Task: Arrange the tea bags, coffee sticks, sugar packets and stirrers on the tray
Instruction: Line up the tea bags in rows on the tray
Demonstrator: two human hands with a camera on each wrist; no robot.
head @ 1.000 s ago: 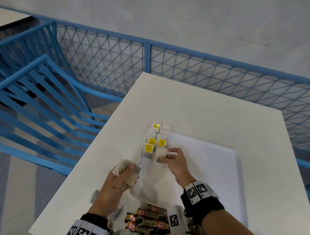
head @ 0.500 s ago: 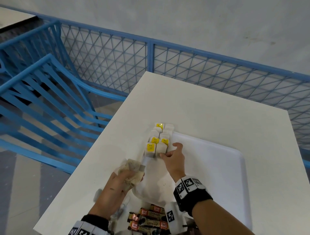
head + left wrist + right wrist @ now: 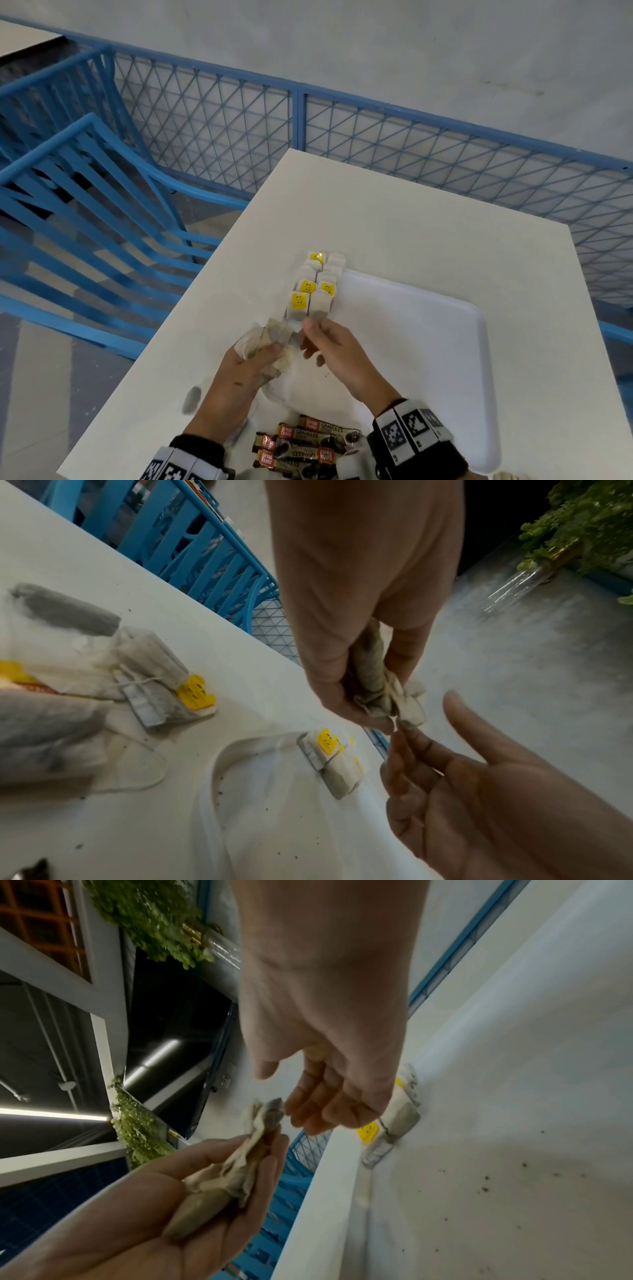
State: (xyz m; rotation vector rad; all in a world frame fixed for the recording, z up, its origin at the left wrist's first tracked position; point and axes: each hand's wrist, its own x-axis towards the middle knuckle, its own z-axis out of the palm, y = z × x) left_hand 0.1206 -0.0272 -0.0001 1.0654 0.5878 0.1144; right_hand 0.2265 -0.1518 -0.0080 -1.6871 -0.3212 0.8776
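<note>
My left hand (image 3: 274, 349) grips a bunch of tea bags (image 3: 265, 339) just left of the white tray (image 3: 445, 342). In the left wrist view the bunch (image 3: 373, 669) sits between that hand's thumb and fingers. My right hand (image 3: 313, 329) hovers beside it, fingers loosely curled and thumb apart; its fingertips (image 3: 399, 733) touch a corner of the bunch, holding nothing. A double row of tea bags with yellow tags (image 3: 317, 284) lies along the tray's far left edge. Coffee sticks (image 3: 301, 445) lie at the near edge.
A few loose tea bags (image 3: 154, 680) and one more (image 3: 191, 399) lie on the white table (image 3: 411, 222) left of the tray. Dark specks dot the tray floor (image 3: 514, 1177). A blue mesh railing (image 3: 298, 116) runs behind the table, with blue chairs (image 3: 85, 192) to the left.
My right hand left a tea bag at the near end of the row and drew back to the bunch in my left hand. The left hand lifted slightly.
</note>
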